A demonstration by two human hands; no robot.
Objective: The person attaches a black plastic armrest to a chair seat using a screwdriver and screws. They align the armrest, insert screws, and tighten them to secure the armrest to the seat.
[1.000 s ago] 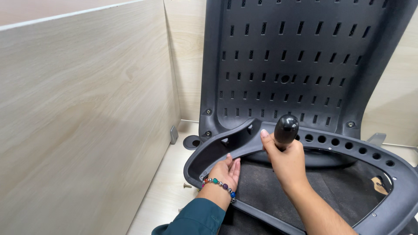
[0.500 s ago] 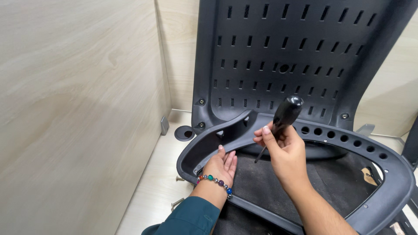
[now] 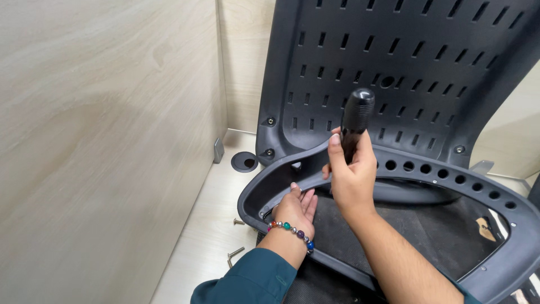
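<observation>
Head view: the right hand (image 3: 351, 174) is clenched around the black handle of a screwdriver (image 3: 355, 121), which stands nearly upright, its rounded top above the fist and its shaft hidden behind the hand. The tool sits over the curved left part of a dark plastic chair frame (image 3: 506, 225), close to where that frame meets the slotted backrest (image 3: 405, 62) standing behind it. The left hand (image 3: 295, 209), with a beaded bracelet (image 3: 289, 228) at the wrist and a teal sleeve (image 3: 247, 281) below, lies flat with fingers spread on the inner edge of the frame, just beside the right hand; its grip is released, pressing rather than holding. Inside the frame lies dark mesh fabric (image 3: 427, 231). The chair parts rest on a pale table (image 3: 208, 236) bounded by a wood-grain partition (image 3: 101, 141). A few loose screws (image 3: 236, 253) lie on the table left of the frame, and a round cable grommet (image 3: 244, 161) sits near the backrest's lower left corner.
</observation>
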